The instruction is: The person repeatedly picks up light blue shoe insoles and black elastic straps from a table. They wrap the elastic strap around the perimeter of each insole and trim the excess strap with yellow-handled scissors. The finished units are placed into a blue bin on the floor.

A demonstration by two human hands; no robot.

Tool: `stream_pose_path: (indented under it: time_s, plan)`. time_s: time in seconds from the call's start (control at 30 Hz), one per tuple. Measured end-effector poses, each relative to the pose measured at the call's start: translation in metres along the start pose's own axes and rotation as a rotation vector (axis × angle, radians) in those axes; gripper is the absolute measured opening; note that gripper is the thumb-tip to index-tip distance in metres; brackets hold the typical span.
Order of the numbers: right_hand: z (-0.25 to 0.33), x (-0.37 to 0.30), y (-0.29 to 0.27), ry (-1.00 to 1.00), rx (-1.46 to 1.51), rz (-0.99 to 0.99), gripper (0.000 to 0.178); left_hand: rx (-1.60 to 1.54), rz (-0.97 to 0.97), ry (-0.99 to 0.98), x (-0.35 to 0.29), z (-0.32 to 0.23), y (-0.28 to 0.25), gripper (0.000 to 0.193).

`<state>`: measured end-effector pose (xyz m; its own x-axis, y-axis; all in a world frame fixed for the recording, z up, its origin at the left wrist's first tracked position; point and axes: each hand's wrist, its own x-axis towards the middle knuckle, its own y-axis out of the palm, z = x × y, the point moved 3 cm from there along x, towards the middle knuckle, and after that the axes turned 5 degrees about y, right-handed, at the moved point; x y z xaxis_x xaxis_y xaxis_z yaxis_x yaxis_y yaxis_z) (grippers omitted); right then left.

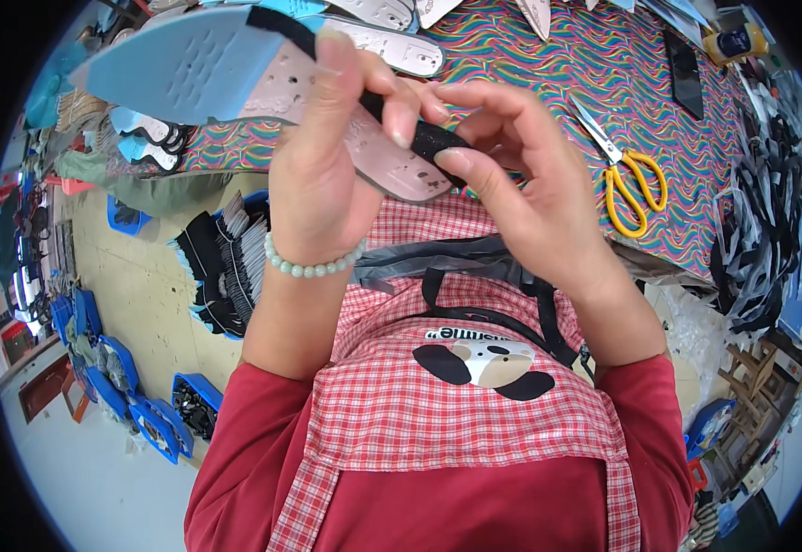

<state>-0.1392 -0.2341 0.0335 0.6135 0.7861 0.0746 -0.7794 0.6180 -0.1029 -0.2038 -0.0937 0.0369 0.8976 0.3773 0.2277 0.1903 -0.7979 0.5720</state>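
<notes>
My left hand (323, 152), a beaded bracelet at its wrist, is closed around a long shoe insole (189, 69) raised over the near table edge. The insole is light blue at its pointed end and pale pinkish with small holes toward its rounded end. A black fabric strip (279, 23) follows its far edge, partly covered by my left fingers. At the rounded end, the thumb and fingers of my right hand (534, 179) pinch the strip's end (436, 140). The fingertips of both hands are close together there.
Yellow-handled scissors (635, 179) lie on the patterned tablecloth (511, 60), right of my hands. Beyond them are a dark phone (683, 75) and a bottle (737, 43). More insoles (392, 46) lie at the far side. Black strips (769, 216) hang at the right; blue baskets (157, 428) stand lower left.
</notes>
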Motion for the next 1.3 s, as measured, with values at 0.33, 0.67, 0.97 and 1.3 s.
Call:
stream_pose_path:
  time_s: [0.33,0.67,0.97,1.3]
  plan:
    - [0.018,-0.001,-0.006,-0.317,-0.722,-0.12,0.033,-0.205,-0.105,0.055,-0.002,0.003,-0.01,0.039]
    - [-0.023,-0.029,0.043,-0.036,-0.039,-0.286,0.036,-0.489,-0.076,-0.047,-0.001,0.021,0.001,0.038]
    - [0.032,-0.005,-0.033,-0.241,-0.542,0.07,0.022,1.42,0.272,0.476,-0.019,-0.029,-0.003,0.023]
    - [0.051,0.002,-0.035,-0.419,-0.232,0.031,0.03,0.989,0.383,0.02,-0.018,-0.03,0.016,0.022]
